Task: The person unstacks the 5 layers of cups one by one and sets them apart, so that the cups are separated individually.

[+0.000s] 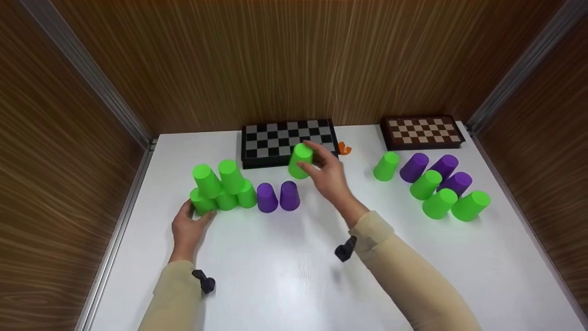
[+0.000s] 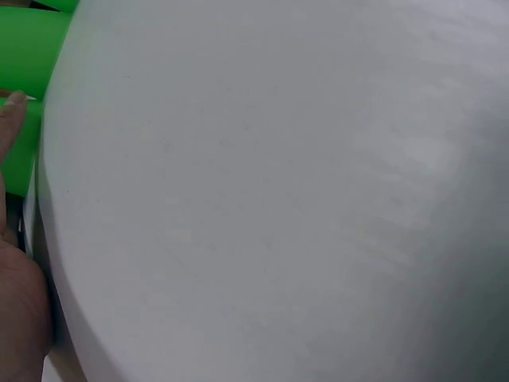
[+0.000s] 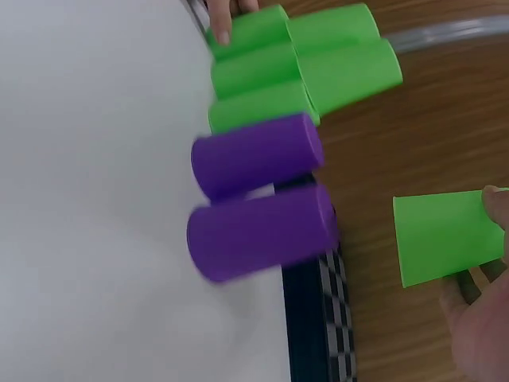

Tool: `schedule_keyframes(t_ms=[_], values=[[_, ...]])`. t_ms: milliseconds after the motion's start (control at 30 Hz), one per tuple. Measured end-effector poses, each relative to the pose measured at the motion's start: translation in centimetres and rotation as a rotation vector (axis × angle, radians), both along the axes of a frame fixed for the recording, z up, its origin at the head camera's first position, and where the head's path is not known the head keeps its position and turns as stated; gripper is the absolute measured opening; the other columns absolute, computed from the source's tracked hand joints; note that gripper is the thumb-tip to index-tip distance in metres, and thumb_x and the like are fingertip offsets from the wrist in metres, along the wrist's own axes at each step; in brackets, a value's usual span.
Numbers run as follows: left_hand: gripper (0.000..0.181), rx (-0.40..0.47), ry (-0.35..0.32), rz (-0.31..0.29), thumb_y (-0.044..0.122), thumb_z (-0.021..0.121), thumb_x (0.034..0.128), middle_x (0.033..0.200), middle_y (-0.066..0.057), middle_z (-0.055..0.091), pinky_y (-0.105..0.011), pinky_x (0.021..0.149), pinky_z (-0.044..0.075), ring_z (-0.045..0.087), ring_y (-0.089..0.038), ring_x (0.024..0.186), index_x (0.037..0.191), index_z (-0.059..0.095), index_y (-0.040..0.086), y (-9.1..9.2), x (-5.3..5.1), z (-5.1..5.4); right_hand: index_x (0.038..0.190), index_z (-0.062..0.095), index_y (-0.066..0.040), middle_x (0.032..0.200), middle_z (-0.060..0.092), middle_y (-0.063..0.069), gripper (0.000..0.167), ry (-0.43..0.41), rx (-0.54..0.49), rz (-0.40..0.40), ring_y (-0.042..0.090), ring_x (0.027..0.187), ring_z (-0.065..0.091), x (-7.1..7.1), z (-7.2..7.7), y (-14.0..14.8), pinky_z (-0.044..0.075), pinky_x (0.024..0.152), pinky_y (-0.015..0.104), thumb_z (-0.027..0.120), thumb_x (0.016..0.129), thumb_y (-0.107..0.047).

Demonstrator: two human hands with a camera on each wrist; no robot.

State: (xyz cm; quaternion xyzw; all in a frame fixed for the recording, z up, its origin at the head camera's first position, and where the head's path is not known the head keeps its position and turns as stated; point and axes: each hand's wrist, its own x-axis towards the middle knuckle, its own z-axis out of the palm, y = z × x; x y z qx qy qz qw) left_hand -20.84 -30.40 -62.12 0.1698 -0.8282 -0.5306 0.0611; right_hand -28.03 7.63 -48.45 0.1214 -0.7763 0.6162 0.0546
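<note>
Progress looks partial to us: in the head view, the green stack [image 1: 227, 184] has three upside-down cups along its base and two more above them, with no third level on it yet. We see the left hand [image 1: 186, 230] curled round the end base cup [image 1: 202, 202], the leftmost of the green stack, thumb and fingers on either side of it. The right hand [image 1: 328, 177] holds one more green cup [image 1: 297, 158] between thumb and fingers, mouth down, to the right of the green stack and a little beyond it; we judge that this one is not yet placed. Two purple cups [image 1: 267, 198] stand mouth down just right of the green stack, with nothing on top of them, and a group of seven cups [image 1: 426, 185], four green and three purple, stands well to its right, which we take as left over for now. In the left wrist view we find only the edge of the green stack with the left thumb against it, and cannot tell the other fingers' hold there. In the right wrist view the held cup is apart from the green stack, whose base row the purple pair extends.
</note>
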Motion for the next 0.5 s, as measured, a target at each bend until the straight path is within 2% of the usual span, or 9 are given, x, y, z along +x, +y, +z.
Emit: schedule_keyframes(t_ms=[233,500], values=[[0.081,0.016,-0.003,0.004,0.022,0.086,0.0928,0.165,-0.022,0.041,-0.043,0.129,0.031,0.036,-0.038,0.154,0.159,0.044,0.001,-0.3,0.0,0.0,0.150,0.057,-0.005,0.145,0.062,0.014,0.055,-0.008,-0.013,-0.111,0.033,0.132,0.060,-0.5,-1.3,6.5,0.052,0.114,0.043,0.077,0.098,-0.007],[0.083,0.026,-0.012,-0.006,0.026,0.086,0.0926,0.166,-0.021,0.040,-0.044,0.129,0.030,0.035,-0.038,0.155,0.160,0.044,0.003,-0.1,-0.1,0.0,0.152,0.055,-0.004,0.149,0.058,0.018,0.057,-0.052,0.013,-0.231,0.036,0.137,0.057,0.0,-3.2,13.3,0.050,0.117,0.041,0.076,0.099,-0.007]])
